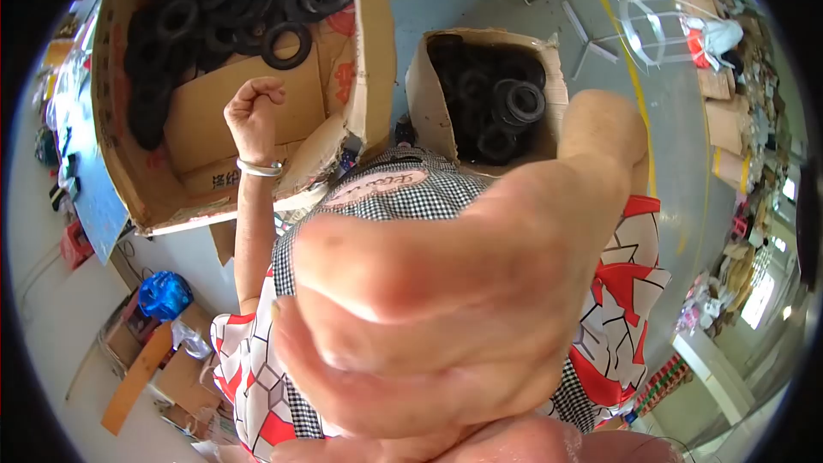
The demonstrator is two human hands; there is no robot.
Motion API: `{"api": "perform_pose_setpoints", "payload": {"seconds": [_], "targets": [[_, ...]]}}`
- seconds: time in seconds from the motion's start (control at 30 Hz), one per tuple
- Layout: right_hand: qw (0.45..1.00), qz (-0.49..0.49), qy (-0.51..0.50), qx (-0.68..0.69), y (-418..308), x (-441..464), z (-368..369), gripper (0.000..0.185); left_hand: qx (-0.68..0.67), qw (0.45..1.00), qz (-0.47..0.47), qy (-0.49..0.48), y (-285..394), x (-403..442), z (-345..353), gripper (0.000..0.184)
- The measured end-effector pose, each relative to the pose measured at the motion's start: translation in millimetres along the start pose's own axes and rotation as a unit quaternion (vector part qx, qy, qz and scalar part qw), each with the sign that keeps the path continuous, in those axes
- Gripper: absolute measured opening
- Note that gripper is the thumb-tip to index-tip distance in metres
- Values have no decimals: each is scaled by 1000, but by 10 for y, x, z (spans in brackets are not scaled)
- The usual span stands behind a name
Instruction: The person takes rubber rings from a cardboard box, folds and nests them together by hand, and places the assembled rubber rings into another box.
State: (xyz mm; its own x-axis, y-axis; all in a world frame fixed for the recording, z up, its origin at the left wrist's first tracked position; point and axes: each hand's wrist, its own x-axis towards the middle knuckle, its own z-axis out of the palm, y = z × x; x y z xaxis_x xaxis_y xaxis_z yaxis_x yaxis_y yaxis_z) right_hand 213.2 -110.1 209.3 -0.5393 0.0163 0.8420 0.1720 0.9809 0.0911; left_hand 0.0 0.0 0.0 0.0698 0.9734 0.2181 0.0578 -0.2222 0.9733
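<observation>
Nearest, the right hand [429,309] fills mid-frame, curled and blurred, and whether it grips anything cannot be told; the left hand [255,120], upper left, is folded into a loose fist with nothing visible in it. Beyond, black rings [244,13] lie in the big box [373,51], upper left, and the small box [426,94], upper centre; the work seems partway, the amounts done and left unclear.

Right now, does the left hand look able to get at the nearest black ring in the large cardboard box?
Probably yes. The left hand appears over the open cardboard box, the black ring shows just past it, and nothing visible stands between. The curled fingers would likely need to open.
</observation>
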Motion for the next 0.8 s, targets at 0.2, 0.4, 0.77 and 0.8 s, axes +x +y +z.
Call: {"api": "perform_pose_setpoints", "payload": {"seconds": [0.2,0.4,0.77,0.8], "targets": [[999,33,15,-9,-50,1,-56,15,-12,998,-51,30,-78,-375,-53,28],[996,59,35,-53,-91,22,-114,15,-5,999,-48,13,-143,-336,-64,29],[959,253,4,-129,-156,15,-168,23,78,981,-88,-156,-559,112,-51,28],[954,269,2,-136,-157,12,-175,24,89,977,-101,-165,-705,200,-59,28]]}}
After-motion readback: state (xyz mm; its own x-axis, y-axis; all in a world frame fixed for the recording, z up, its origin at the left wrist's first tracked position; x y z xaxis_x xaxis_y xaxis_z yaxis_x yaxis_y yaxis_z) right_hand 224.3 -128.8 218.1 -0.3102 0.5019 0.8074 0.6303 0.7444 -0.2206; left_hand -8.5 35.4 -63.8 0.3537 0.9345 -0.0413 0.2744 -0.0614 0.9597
